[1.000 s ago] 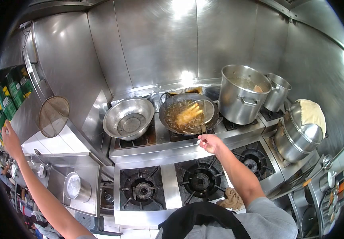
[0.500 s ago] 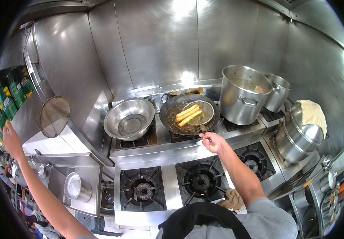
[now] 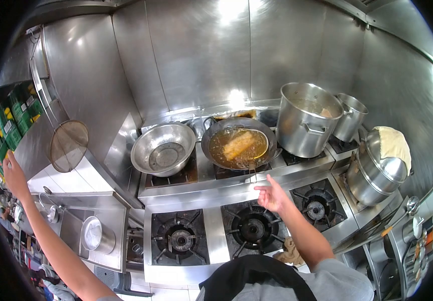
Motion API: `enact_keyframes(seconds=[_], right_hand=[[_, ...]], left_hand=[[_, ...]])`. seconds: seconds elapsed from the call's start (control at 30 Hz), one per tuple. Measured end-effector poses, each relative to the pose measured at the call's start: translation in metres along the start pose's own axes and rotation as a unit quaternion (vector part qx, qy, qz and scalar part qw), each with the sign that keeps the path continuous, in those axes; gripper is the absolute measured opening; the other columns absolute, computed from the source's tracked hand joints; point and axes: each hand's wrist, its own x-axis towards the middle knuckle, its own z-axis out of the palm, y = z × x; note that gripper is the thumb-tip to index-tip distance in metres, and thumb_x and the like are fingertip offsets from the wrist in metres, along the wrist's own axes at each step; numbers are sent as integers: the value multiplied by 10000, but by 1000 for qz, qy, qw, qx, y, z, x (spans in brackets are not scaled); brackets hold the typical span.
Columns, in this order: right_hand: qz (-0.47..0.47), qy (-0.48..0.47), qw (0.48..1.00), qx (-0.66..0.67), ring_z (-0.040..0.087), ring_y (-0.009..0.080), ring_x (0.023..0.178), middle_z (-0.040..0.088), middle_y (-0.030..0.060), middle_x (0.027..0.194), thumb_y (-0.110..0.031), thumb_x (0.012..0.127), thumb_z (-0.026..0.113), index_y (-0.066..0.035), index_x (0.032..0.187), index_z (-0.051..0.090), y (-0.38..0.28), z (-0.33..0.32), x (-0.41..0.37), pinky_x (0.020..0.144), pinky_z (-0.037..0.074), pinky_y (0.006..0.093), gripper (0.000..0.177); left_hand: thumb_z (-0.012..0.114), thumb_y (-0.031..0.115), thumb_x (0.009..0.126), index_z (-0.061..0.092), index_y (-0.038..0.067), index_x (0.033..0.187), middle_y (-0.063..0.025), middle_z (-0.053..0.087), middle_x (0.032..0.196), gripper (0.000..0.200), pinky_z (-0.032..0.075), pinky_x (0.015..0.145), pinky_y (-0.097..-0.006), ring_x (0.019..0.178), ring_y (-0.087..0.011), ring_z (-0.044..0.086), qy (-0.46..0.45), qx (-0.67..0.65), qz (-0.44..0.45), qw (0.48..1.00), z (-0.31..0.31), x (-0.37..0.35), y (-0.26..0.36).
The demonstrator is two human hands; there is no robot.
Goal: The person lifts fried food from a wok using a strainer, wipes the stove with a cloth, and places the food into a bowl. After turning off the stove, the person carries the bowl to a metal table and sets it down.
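The long golden fried sticks [image 3: 239,144] lie in the round wire skimmer [image 3: 263,145], sunk in bubbling amber oil inside the dark round wok [image 3: 207,146] on the rear middle burner of the steel range. The skimmer's thin metal handle [image 3: 251,169] pokes out over the wok's near rim toward me. My right hand [image 3: 272,195] hovers just short of that handle with the palm open and the fingers spread, gripping nothing. My left hand [image 3: 13,174] is stretched well out to the left, up against the edge of a shelf of green cartons [image 3: 17,115]; I cannot tell whether it grips anything there. I judge the step in hand to be the frying itself, with the sticks sitting in the oil and the skimmer resting unattended under them. A next move would call for closing the right hand on the handle and lifting level and slowly, so that oil drains and nothing rolls off. Just left of the wok sits a wide shiny steel bowl [image 3: 162,149]. Just beside the wok on its right is a tall steel stockpot [image 3: 307,120], then a smaller steel pot [image 3: 349,116] and a lidded steel steamer draped with a pale cloth [image 3: 377,168]. A round mesh strainer [image 3: 68,145] hangs on the left wall panel. Nearer me are black gas burners [image 3: 254,228] and a crumpled brown rag [image 3: 290,249].
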Motion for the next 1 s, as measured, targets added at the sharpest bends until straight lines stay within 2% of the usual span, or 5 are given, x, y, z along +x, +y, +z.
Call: enact_keyframes(seconds=[0.17, 0.3, 0.37, 0.47, 1.0], right_hand=[[8, 84, 976, -200, 480, 137, 524, 447, 6, 565, -479, 833, 531, -1, 936, 569, 27, -88, -34, 493, 409, 282, 491], [127, 148, 595, -779, 617, 216, 644, 624, 145, 714, -368, 787, 537, 53, 864, 618, 36, -160, -80, 593, 492, 353, 435], [184, 278, 564, -755, 622, 340, 763, 635, 210, 807, -332, 736, 588, 21, 851, 648, 52, -162, -117, 699, 490, 392, 376], [71, 213, 523, -822, 622, 355, 767, 626, 233, 816, -264, 674, 602, 28, 852, 643, 83, -213, -124, 701, 493, 398, 344], [147, 309, 628, -698, 646, 247, 576, 646, 159, 699, -159, 607, 683, 31, 777, 666, 81, -189, -114, 531, 520, 359, 256]], left_hand=[[370, 563, 867, 571, 42, 1108, -212, 601, 1007, 608, 417, 809, -417, 981, -382, 544, -8, 15, -27, 999, 3, 1, 0], [364, 567, 862, 569, 27, 1090, -219, 594, 1000, 621, 406, 802, -430, 967, -381, 540, 11, 16, -40, 999, -1, -2, 9], [363, 574, 858, 569, 26, 1094, -218, 596, 1003, 631, 405, 808, -431, 973, -381, 539, 13, 13, -32, 999, -1, -2, 7], [359, 570, 864, 569, 29, 1099, -219, 594, 1012, 626, 404, 814, -431, 979, -381, 537, 7, 22, -22, 999, 0, 0, 3], [374, 544, 871, 570, 43, 1097, -201, 604, 985, 583, 412, 797, -418, 950, -373, 549, 4, 19, -14, 1000, 3, 3, -3]])
